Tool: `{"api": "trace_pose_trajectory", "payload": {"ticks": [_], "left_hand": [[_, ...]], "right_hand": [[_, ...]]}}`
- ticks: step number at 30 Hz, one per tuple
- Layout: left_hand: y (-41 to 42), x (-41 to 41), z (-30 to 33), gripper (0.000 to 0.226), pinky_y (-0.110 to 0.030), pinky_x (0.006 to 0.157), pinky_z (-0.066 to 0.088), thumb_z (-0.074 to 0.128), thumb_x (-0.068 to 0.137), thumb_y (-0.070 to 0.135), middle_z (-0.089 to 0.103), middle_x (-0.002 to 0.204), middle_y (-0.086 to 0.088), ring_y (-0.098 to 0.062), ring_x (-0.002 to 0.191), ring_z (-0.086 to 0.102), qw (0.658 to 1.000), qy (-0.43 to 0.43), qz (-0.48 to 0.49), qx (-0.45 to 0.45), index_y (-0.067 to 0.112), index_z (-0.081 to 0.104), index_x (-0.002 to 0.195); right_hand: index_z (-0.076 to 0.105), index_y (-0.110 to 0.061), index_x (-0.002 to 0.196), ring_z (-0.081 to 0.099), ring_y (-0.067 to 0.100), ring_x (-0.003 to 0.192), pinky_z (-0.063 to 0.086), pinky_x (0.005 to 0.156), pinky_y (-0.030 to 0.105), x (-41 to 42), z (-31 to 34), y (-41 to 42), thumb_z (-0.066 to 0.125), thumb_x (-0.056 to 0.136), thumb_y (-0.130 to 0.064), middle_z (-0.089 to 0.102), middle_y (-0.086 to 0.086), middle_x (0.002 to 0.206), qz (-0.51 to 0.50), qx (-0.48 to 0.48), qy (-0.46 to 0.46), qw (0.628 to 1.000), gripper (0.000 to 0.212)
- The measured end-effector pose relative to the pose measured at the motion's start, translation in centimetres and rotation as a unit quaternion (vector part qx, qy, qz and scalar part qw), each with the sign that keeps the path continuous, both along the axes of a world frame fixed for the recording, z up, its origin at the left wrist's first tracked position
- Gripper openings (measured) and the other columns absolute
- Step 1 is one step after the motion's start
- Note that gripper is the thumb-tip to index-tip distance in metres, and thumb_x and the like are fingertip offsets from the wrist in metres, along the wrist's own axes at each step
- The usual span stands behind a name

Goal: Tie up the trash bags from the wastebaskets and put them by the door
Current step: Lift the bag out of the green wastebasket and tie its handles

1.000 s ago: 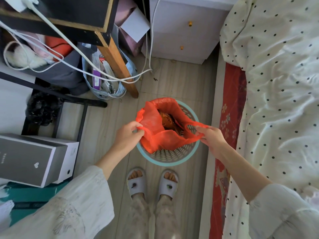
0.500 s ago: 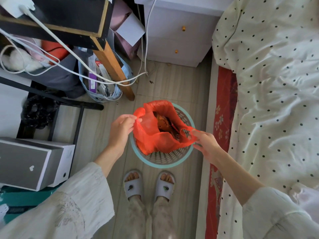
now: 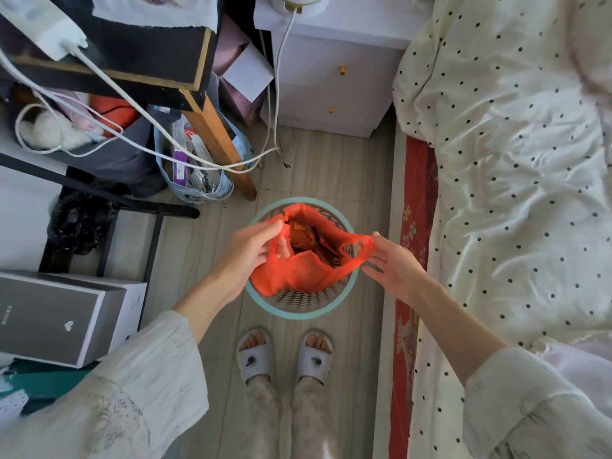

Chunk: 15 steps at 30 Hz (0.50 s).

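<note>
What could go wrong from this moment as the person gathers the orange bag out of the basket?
1. The thin orange plastic trash bag is stretched between the left hand and right hand; it might tear.
2. Its mouth gapes open over brown wrappers; lifting untied could spill them.
3. The light teal-rimmed mesh wastebasket could tip if the bag snags.

The person wore loose pale sleeves (image 3: 142, 385) with faint prints, matching patterned trousers (image 3: 284, 422), and white slippers (image 3: 255, 356).
</note>
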<state>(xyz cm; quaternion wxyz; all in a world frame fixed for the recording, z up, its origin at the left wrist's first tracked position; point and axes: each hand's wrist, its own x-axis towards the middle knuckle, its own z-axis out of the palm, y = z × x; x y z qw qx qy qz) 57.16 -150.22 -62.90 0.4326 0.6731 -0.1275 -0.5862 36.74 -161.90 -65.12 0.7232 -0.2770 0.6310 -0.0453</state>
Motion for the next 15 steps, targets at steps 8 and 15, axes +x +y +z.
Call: {"api": "trace_pose_trajectory", "payload": {"ticks": [8, 15], "left_hand": [[-0.4, -0.9, 5.7, 0.020, -0.038, 0.084, 0.043, 0.045, 0.092, 0.029, 0.066, 0.063, -0.001, -0.020, 0.075, 0.061, 0.999, 0.009, -0.034, -0.003, 0.017, 0.061, 0.087], [-0.2, -1.6, 11.7, 0.019, -0.047, 0.090, 0.045, 0.049, 0.090, 0.021, 0.065, 0.065, -0.001, -0.026, 0.080, 0.059, 0.998, -0.054, -0.001, -0.033, 0.015, 0.059, 0.074]], "right_hand": [[0.064, -0.013, 0.078, 0.063, 0.013, 0.082, 0.042, 0.098, 0.035, 0.5, 4.2, -0.6, 0.047, 0.095, -0.028, 0.067, 0.004, 0.083, 0.040, -0.044, 0.013, 0.998, 0.028], [0.069, -0.003, 0.088, 0.063, 0.023, 0.089, 0.050, 0.086, 0.028, 0.2, 9.3, 0.3, 0.046, 0.095, -0.027, 0.067, 0.019, 0.096, 0.097, -0.132, 0.011, 0.986, 0.034]]}}
